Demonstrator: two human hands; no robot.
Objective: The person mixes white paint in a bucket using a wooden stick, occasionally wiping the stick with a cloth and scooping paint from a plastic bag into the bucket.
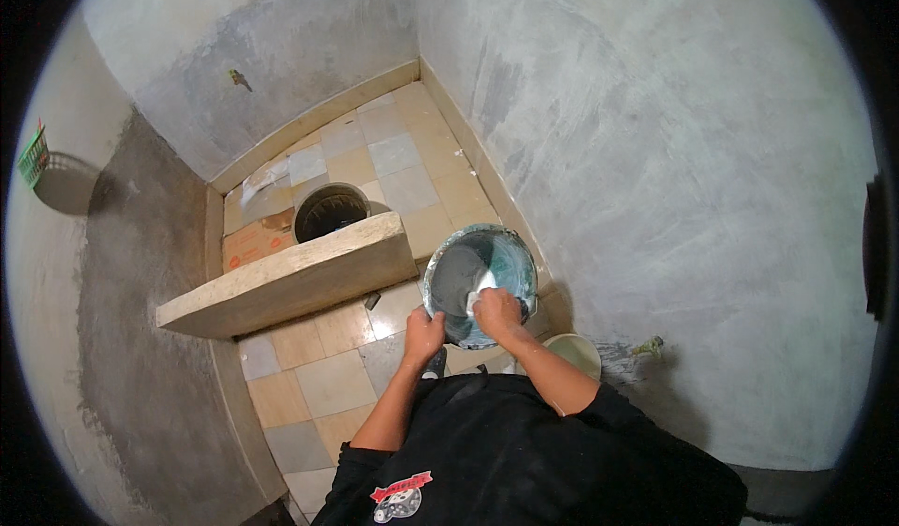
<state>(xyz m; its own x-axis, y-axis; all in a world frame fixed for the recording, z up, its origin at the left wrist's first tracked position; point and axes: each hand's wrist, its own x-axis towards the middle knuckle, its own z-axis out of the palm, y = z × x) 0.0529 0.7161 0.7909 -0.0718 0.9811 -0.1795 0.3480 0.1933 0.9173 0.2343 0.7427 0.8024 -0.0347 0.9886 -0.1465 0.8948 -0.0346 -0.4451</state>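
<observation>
A blue-green bucket, its rim crusted with pale splashes, is held in front of me. Smooth grey paste coats its left inner side, and a white patch shows near the middle. My left hand is closed on the near left rim, thumb on top. Inside the bucket, my right hand is closed, with something small and white at its fingertips. I cannot make out what that white thing is.
A low ledge crosses the tiled floor. Behind it stand a dark round bucket and flattened cardboard. A pale bucket sits by the right wall, near a tap. A green basket hangs left.
</observation>
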